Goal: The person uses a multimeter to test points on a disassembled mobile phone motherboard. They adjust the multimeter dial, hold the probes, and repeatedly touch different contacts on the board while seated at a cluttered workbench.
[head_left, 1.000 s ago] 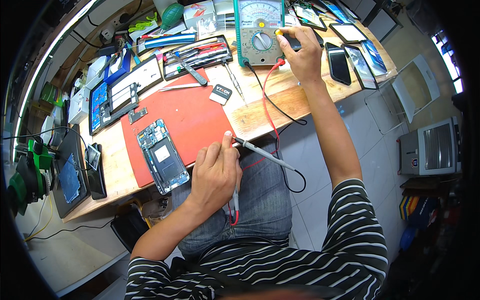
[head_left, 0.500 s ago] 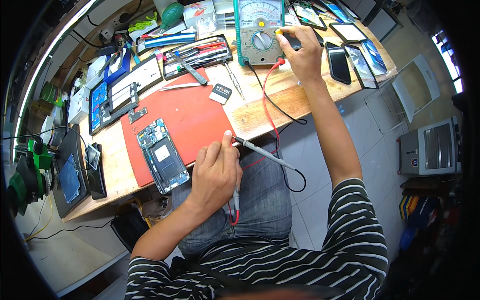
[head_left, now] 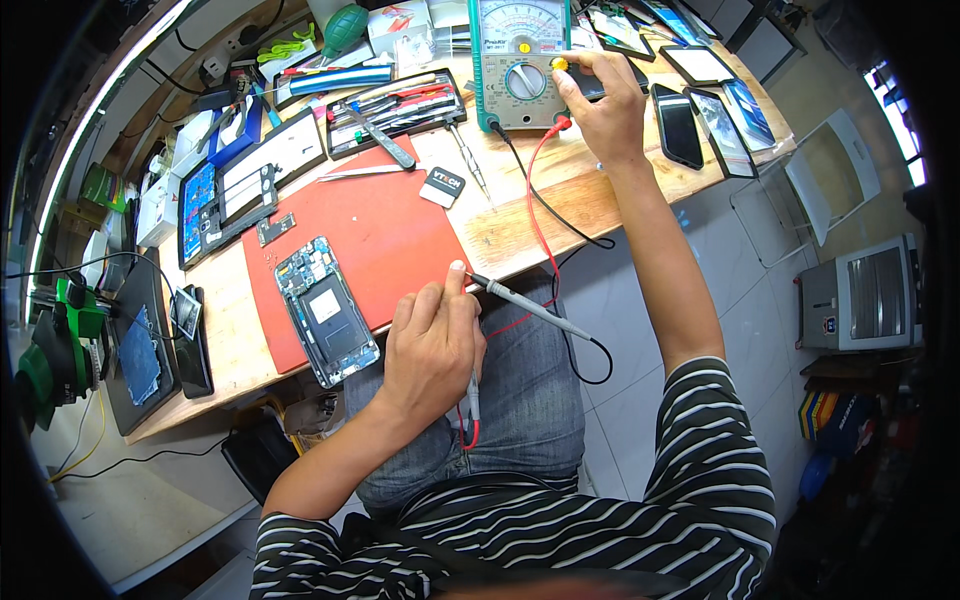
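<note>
My left hand [head_left: 430, 345] is closed round two grey test probes at the front edge of the red mat [head_left: 410, 225]. One probe [head_left: 535, 306], on the black lead, sticks out to the right; the other probe [head_left: 473, 400], on the red lead, hangs below the fingers. At the back of the bench stands a green-cased analog multimeter [head_left: 488, 85]. Thumb and fingers of my right hand [head_left: 610, 110] pinch the yellow knob [head_left: 559, 64] on its right side. Left of my left hand, an opened phone [head_left: 330, 320] lies on the mat with its circuit board showing.
A small circuit board [head_left: 275, 230], tweezers [head_left: 365, 172] and a black-and-white card [head_left: 441, 187] lie around the mat. Behind are a tool tray [head_left: 420, 108] and an opened tablet [head_left: 265, 165]. Several phones, one black [head_left: 676, 125], lie at the right. The leads droop past the bench edge.
My right fingers have shifted slightly on the yellow knob, showing more of it. My left hand and the probes stay in place.
</note>
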Available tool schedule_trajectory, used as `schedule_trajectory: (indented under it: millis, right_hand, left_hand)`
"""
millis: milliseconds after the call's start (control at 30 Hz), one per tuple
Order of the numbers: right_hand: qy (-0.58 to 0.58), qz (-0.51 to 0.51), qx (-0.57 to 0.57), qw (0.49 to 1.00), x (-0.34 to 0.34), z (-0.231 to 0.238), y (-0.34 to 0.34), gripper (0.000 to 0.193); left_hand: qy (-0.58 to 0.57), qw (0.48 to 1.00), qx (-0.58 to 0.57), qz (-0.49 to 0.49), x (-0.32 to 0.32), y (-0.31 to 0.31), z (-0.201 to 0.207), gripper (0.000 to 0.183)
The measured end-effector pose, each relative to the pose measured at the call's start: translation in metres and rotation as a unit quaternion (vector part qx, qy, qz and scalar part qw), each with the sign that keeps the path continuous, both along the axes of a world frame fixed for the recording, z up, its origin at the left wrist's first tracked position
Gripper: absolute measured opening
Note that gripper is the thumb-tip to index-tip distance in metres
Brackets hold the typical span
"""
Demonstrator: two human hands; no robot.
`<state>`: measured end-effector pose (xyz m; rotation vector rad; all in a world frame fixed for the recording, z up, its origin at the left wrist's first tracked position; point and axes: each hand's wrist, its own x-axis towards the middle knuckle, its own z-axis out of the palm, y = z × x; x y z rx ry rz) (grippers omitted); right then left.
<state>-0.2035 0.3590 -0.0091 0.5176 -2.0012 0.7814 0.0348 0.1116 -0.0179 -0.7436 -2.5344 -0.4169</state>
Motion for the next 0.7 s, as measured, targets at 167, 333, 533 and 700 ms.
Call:
schedule_trajectory:
  millis: [167,333,533,700]
  right_hand:
    - [-0.002,-0.024,-0.008,1.000,-0.001,-0.005,0.004,0.026]
    - [-0.017,-0.043,-0.008,0.999,0.023,0.022,-0.005,0.025]
    - [0.011,0.243,0.061,0.968,0.176,0.114,-0.055,0.027]
    - [-0.194,0.419,0.069,0.884,0.260,0.161,-0.070,0.019]
  left_hand:
    - [0.001,1.000,0.003,0.000,0.000,0.000,-0.001,0.060]
    - [0.011,1.000,0.015,-0.004,-0.001,0.000,-0.003,0.060]
    - [0.009,1.000,-0.011,-0.006,0.001,-0.002,-0.006,0.027]
    - [-0.043,0.997,0.056,0.041,0.003,0.003,-0.018,0.042]
